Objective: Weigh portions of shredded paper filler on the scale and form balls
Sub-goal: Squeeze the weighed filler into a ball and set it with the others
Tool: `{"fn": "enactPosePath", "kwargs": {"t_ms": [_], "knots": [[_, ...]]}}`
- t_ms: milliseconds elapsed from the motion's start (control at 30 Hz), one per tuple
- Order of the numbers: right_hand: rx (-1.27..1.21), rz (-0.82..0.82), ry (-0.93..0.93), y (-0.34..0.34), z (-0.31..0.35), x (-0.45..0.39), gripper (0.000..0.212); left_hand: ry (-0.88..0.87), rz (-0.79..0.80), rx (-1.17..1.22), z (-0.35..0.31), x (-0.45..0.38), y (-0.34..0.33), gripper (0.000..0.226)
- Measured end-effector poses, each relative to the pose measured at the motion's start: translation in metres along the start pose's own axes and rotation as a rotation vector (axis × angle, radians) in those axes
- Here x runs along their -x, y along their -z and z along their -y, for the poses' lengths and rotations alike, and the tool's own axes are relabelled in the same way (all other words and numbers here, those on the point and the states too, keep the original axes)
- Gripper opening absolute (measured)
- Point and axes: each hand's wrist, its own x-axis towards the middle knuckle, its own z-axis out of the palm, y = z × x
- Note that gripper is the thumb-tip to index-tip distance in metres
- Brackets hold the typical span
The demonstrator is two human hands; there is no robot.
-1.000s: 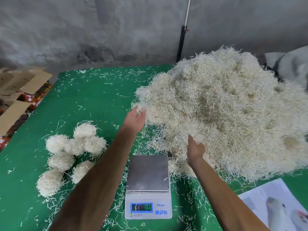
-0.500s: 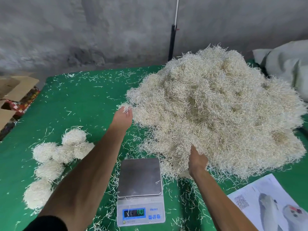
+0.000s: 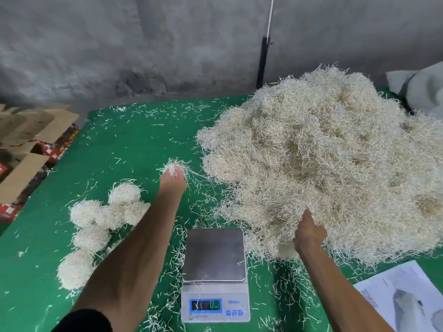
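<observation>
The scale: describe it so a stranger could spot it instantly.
On the green table, look at the near edge, between the person's two forearms. The scale sits there, a white box with a bare steel platform and blue display, the only hard, squared thing among fluffy paper.

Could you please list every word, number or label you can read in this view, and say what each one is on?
Scale display: green digits, seemingly "0.0", too blurred to be sure.
Scale front panel: small blue brand word, unreadable.
Scale buttons: markings too small to read.
Printed sheet: a code-like block and fine print, too blurred to read.
Nothing else carries text.
</observation>
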Motion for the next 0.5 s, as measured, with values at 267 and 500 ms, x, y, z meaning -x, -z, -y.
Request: {"fn": "enactPosePath", "kwargs": {"t_ms": [267,500], "knots": [[-0.044,-0.108,0.018,0.004,0.023,-0.006,0.089,0.287,-0.074,0.180,0.073,-0.002,0.036,0.066],[0.041,0.084,0.114,-0.029,0.001,0.027,0.090,-0.117,0.165,-0.055,0.064,0.031,0.007,0.069]]}}
